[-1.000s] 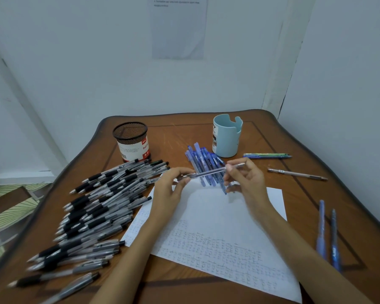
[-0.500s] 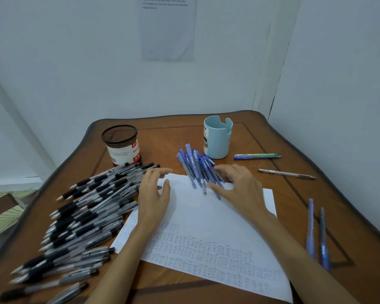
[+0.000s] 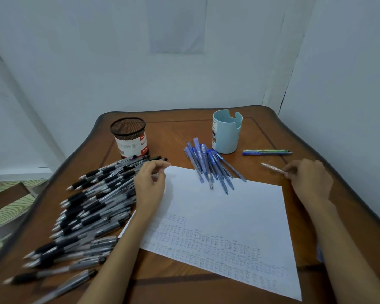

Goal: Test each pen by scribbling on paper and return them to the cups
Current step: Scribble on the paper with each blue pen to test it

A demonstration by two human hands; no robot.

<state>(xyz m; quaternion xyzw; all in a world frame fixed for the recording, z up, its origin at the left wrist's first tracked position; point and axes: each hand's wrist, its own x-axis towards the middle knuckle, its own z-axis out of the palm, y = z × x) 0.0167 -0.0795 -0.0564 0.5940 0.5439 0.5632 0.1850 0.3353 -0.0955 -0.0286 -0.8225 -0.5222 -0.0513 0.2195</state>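
two cups: mesh cup (image 3: 127, 137) and blue cup (image 3: 226, 132) stand well apart at the far side of the bench (image 3: 173, 137). no pen sticks out of either.
black pen pile (image 3: 92, 207): big loose heap over the left of the bench, in front of the mesh cup. none back in a cup.
blue pen bunch (image 3: 211, 167): fanned just in front of the blue cup, near ends lying over the paper's far edge.
stray pair (image 3: 267, 152): green and blue pens lying flat, right of the blue cup.
paper (image 3: 224, 200): rows of small scribbles fill the near part, far half blank.
progress: my read is that testing is well under way going by the marks, while the return-to-cups step is all left to do. can't tell which heap is tested.
right grip (image 3: 309, 181): thumb and fingers pinch a slim pen (image 3: 272, 168) by one end, free end pointing left toward the blue pen bunch. it sits off the paper's right side. the pen is blurred, so i can't tell if it touches the bench.
left grip (image 3: 150, 185): palm down at the pile's right edge by the paper's far-left corner, fingers curled. a thin shaft shows at the fingertips, but i can't tell if it's held.
forearms: both enter from the near edge, the left one crossing the paper's left corner.
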